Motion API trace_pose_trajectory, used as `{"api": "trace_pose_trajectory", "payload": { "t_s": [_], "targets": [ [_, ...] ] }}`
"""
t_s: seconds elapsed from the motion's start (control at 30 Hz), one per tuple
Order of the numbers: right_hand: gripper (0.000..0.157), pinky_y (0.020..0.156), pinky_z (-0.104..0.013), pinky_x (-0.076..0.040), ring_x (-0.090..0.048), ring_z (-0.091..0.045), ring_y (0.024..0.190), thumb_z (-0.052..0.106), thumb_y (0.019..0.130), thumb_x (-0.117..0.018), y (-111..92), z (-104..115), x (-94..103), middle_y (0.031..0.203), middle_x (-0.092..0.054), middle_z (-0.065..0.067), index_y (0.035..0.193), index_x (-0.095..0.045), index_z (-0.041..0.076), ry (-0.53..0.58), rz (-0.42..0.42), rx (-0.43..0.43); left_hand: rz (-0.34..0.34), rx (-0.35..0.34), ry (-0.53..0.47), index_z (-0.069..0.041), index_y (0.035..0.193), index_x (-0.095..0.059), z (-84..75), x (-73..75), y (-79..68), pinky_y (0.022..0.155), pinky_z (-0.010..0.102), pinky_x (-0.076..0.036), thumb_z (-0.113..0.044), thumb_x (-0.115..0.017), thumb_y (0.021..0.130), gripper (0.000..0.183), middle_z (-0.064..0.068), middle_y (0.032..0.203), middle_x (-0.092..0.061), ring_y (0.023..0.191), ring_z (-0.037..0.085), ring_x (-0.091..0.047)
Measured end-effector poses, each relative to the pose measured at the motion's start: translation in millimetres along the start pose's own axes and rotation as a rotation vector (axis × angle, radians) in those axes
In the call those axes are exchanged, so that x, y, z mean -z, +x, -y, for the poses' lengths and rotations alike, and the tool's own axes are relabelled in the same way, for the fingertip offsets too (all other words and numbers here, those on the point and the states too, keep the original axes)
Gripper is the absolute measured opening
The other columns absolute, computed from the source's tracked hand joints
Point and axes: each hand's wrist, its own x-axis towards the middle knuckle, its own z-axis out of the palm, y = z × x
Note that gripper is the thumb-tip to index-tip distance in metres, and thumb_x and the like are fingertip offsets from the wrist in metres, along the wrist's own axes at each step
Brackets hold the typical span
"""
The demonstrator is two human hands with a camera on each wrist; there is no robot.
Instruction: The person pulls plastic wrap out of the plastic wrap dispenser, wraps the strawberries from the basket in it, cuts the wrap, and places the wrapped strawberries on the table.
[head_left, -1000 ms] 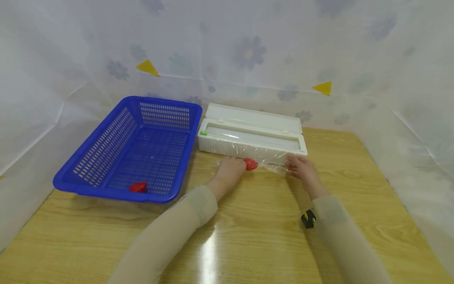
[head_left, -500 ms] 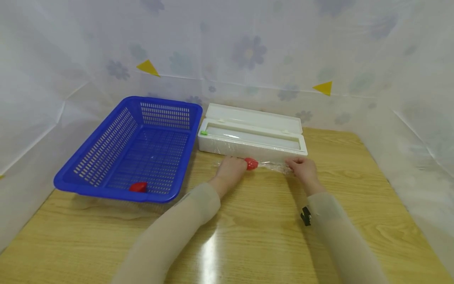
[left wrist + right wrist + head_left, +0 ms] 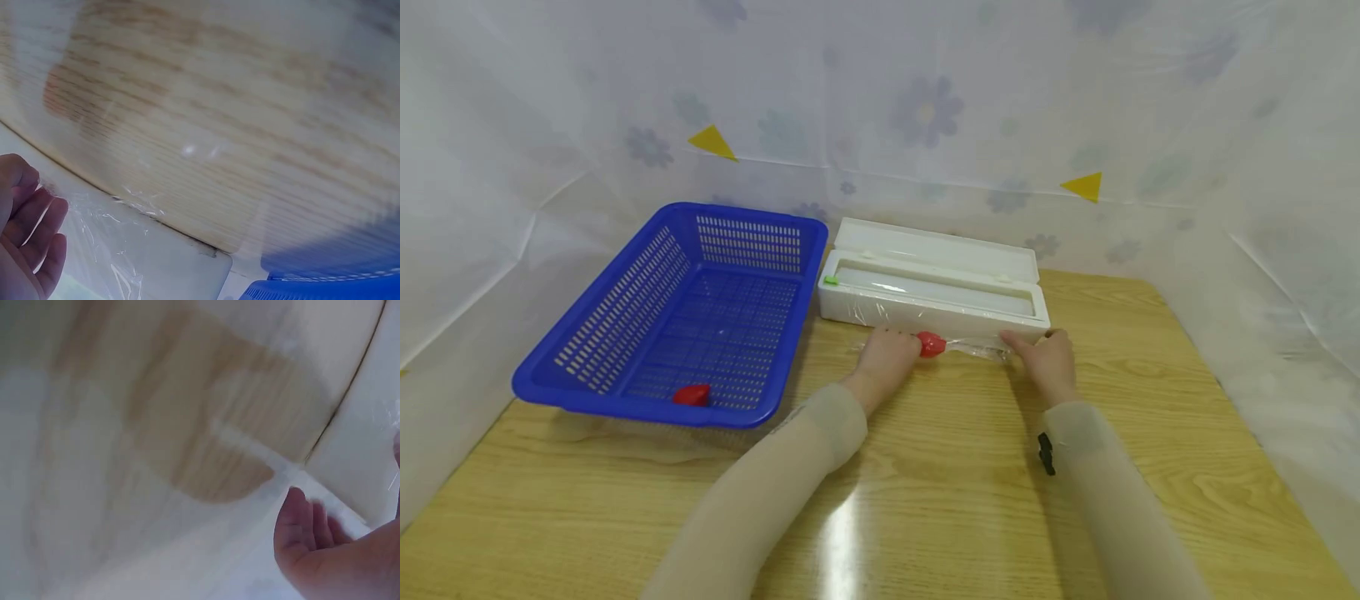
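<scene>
A small red object [image 3: 930, 344], its kind unclear, lies in clear cling film [image 3: 976, 348] on the table, just in front of a white cling film dispenser [image 3: 925, 312]. My left hand [image 3: 887, 360] is at the red object's left end. In the left wrist view its thumb and bent fingers pinch the film, which stretches over the box front. At the film's right end is my right hand [image 3: 1047, 362], its thumb spread from the loosely bent fingers. Nothing shows between them. The right wrist view has these fingers beside the white box.
A blue plastic basket [image 3: 790, 354] stands left of the dispenser, with another red piece [image 3: 692, 395] in its near end. The dispenser's lid [image 3: 936, 250] is raised at the back, and a green slider [image 3: 831, 281] sits at its left. A flowered curtain [image 3: 928, 112] hangs behind the table.
My right hand first closed its thumb and fingers at the film's right end, then spread them. The film there is gathered narrower. My left hand and the red object have barely moved.
</scene>
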Motion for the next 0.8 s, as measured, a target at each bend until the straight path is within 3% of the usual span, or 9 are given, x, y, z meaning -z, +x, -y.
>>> {"api": "trace_pose_trajectory", "payload": {
  "t_s": [0.07, 0.17, 0.37, 0.5, 0.57, 0.67, 0.8],
  "targets": [
    [0.095, 0.105, -0.052, -0.035, -0.038, -0.043, 0.128, 0.060, 0.083, -0.055, 3, -2, 2.4, 0.141, -0.035, -0.030, 0.141, -0.025, -0.009, 0.011, 0.022, 0.051, 0.001, 0.001, 0.006, -0.017, 0.112, -0.063, 0.7, 1.2, 0.0, 0.088, 0.028, -0.046, -0.017, -0.055, 0.093, 0.021, -0.001, 0.107, -0.068, 0.097, 0.015, -0.062],
    [0.089, 0.105, -0.052, -0.036, -0.041, -0.041, 0.127, 0.059, 0.085, -0.053, 6, -4, 5.0, 0.140, -0.040, -0.028, 0.140, -0.030, -0.007, 0.022, 0.068, 0.097, 0.002, 0.009, 0.008, -0.017, 0.112, -0.063, 1.1, 1.2, 0.6, 0.089, 0.028, -0.046, -0.018, -0.055, 0.092, 0.021, -0.001, 0.107, -0.068, 0.097, 0.014, -0.062],
    [0.085, 0.104, -0.051, -0.037, -0.043, -0.039, 0.125, 0.059, 0.085, -0.054, 9, -9, 4.1, 0.137, -0.043, -0.027, 0.137, -0.035, -0.006, 0.008, 0.077, 0.102, 0.007, 0.009, -0.003, -0.018, 0.109, -0.063, -1.0, -3.6, 3.2, 0.086, 0.028, -0.047, -0.017, -0.056, 0.092, 0.019, -0.001, 0.105, -0.068, 0.095, 0.015, -0.062],
    [0.085, 0.100, -0.051, -0.039, -0.044, -0.039, 0.122, 0.060, 0.086, -0.052, 9, -10, 2.3, 0.137, -0.043, -0.028, 0.137, -0.035, -0.006, -0.021, 0.063, 0.120, -0.015, 0.053, -0.066, -0.017, 0.106, -0.064, -0.4, -9.0, 5.8, 0.087, 0.030, -0.049, -0.015, -0.053, 0.093, 0.018, -0.001, 0.103, -0.069, 0.095, 0.016, -0.063],
    [0.086, 0.100, -0.052, -0.039, -0.043, -0.040, 0.123, 0.060, 0.085, -0.052, 9, -10, 2.0, 0.138, -0.043, -0.027, 0.138, -0.033, -0.005, -0.021, 0.063, 0.126, -0.024, 0.110, -0.169, -0.016, 0.101, -0.066, 1.6, -10.1, 6.1, 0.084, 0.032, -0.051, -0.015, -0.052, 0.093, 0.017, 0.000, 0.100, -0.070, 0.093, 0.018, -0.065],
    [0.088, 0.101, -0.052, -0.038, -0.042, -0.041, 0.124, 0.061, 0.086, -0.051, 9, -10, 1.7, 0.139, -0.041, -0.028, 0.139, -0.031, -0.006, -0.025, 0.064, 0.127, -0.041, 0.232, -0.404, -0.013, 0.090, -0.065, 6.8, -13.0, 3.1, 0.077, 0.036, -0.053, -0.015, -0.052, 0.092, 0.014, 0.004, 0.093, -0.070, 0.087, 0.023, -0.066],
    [0.090, 0.102, -0.053, -0.037, -0.039, -0.042, 0.127, 0.062, 0.085, -0.051, 7, -8, 3.0, 0.141, -0.038, -0.028, 0.141, -0.028, -0.006, -0.026, 0.075, 0.122, -0.114, 0.480, -0.656, -0.008, 0.085, -0.059, 17.8, -14.9, -1.6, 0.065, 0.039, -0.053, -0.020, -0.054, 0.090, 0.013, 0.008, 0.085, -0.068, 0.078, 0.026, -0.065]
  ]
}}
